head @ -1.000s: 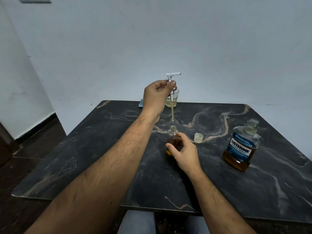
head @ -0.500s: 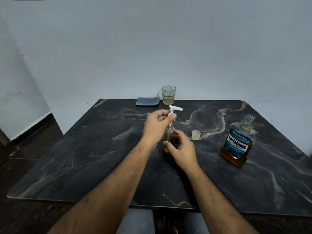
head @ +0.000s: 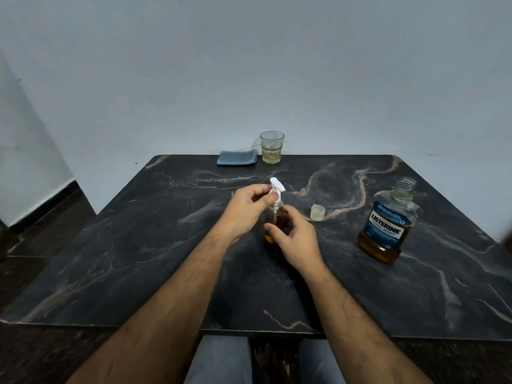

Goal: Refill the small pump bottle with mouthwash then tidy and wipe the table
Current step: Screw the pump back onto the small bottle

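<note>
Your right hand (head: 295, 239) grips the bottle (head: 273, 227) mid-table while your left hand (head: 246, 207) pinches the pump (head: 277, 189) collar at its neck. Keep the bottle pressed upright and twist the collar squarely until snug. The bottle is small, clear, and holds amber mouthwash.

Black veined table (head: 155, 245), white pump (head: 277, 187), amber mouthwash (head: 379, 249)

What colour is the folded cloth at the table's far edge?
Grey-blue, plain; the folded cloth shows clearly in the head view.
</note>
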### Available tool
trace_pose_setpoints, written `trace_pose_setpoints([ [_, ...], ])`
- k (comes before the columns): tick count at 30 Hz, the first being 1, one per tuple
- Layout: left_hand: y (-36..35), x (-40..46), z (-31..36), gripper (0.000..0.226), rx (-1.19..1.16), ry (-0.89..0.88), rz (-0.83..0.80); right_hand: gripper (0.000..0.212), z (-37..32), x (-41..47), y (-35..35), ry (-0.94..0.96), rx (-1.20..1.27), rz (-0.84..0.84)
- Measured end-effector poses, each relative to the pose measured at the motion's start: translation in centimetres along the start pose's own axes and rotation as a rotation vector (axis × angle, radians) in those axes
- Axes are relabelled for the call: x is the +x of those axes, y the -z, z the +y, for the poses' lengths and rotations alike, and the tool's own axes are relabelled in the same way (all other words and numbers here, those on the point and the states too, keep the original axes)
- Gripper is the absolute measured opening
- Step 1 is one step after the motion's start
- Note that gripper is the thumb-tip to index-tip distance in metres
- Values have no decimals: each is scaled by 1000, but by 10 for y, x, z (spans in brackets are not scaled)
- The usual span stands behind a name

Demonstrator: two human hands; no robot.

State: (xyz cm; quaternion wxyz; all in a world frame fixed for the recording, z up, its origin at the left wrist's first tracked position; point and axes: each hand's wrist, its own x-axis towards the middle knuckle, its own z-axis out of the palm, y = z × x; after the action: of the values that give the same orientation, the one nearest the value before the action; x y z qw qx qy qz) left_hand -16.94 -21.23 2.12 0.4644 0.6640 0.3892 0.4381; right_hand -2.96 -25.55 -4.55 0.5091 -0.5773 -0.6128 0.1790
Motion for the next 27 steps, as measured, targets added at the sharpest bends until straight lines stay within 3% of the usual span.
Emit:
trace_pose_setpoints([
  [4, 2, 3, 2, 29, -57, -35, 38, 38, -2, 0, 0, -11, 9, -3],
  [7, 0, 0, -1, 23, -129, -29, 83, 38, -1, 0, 0, -28, 33, 5],
  [14, -8, -5, 4, 34, -118, 14, -57, 37, -1, 0, -2, -38, 21, 13],
  [18, -19, 0, 2, 23, 1, -4, 18, 44, -1, 0, -2, -27, 26, -8],
  [23, -11, 1, -7, 28, 45, -22, 258, 39, -3, -1, 0, -24, 15, 7],
  [27, -2, -3, -15, 15, 35, -38, 221, 35, -4, -2, 0, -36, 24, 5],
])
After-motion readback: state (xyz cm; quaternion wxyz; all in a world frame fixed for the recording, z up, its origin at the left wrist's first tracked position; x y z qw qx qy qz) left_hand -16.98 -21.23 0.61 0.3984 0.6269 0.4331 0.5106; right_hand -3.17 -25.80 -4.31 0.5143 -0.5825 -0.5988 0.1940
